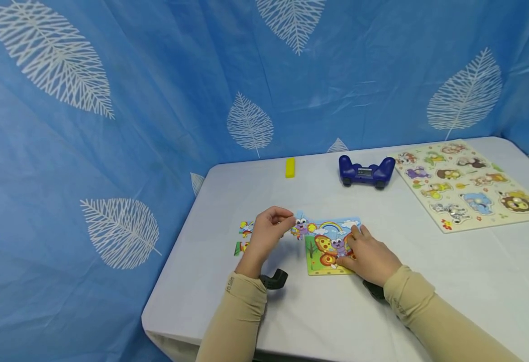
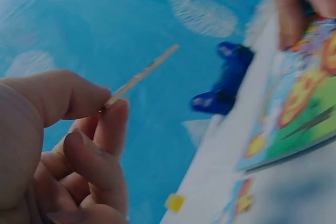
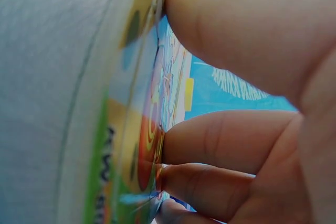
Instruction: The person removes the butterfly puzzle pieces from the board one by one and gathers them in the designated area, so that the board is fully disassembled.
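Observation:
My left hand [image 1: 268, 231] pinches a thin jigsaw puzzle piece [image 1: 301, 228] between thumb and fingertips, above the table. A purple cartoon face is printed on it; the left wrist view shows the piece [image 2: 147, 73] edge-on, as a thin wood-coloured strip. To its right lies a small puzzle board [image 1: 311, 254] with a butterfly and rainbow picture. The thumb and extended fingers of my right hand [image 1: 374, 255] touch the board's right part, thumb at the nearer side, and cover some of the picture. Loose puzzle pieces [image 1: 245, 227] lie left of my left hand, partly hidden by it.
At the table's back are a yellow block [image 1: 290, 168] and a dark blue game controller [image 1: 366, 172]. A large animal puzzle board [image 1: 449, 193] lies on the right. A blue leaf-patterned curtain [image 1: 192, 65] hangs behind the white table [image 1: 192, 291].

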`<state>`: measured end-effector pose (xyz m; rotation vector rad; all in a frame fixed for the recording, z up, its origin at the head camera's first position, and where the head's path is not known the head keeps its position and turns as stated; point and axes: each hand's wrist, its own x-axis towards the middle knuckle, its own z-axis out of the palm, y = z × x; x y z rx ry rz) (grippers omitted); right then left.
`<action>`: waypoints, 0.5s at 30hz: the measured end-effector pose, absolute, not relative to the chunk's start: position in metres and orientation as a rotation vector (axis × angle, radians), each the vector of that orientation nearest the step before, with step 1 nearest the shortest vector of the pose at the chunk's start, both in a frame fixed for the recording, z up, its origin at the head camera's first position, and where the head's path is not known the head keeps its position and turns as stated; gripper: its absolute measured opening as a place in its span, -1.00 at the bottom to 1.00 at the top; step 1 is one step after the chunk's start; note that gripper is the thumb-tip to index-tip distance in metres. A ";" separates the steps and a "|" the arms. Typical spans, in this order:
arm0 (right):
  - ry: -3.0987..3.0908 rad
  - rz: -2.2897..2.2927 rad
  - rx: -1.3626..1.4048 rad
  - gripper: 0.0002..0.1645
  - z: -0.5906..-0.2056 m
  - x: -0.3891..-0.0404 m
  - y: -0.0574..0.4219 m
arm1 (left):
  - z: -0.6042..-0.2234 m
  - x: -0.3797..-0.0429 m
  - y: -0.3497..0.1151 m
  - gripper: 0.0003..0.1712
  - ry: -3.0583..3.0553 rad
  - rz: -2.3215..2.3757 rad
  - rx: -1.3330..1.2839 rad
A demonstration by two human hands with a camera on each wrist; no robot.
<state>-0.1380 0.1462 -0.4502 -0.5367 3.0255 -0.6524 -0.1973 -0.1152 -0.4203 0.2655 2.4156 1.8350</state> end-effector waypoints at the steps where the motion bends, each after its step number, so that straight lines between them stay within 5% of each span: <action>1: 3.023 -0.657 -0.536 -0.27 -0.450 -0.138 0.146 | -0.419 -0.197 -0.121 -0.79 2.418 1.846 0.257; 15: 3.021 -0.642 -0.531 -0.25 -0.451 -0.137 0.145 | -0.431 -0.188 -0.183 -0.85 2.657 1.480 0.054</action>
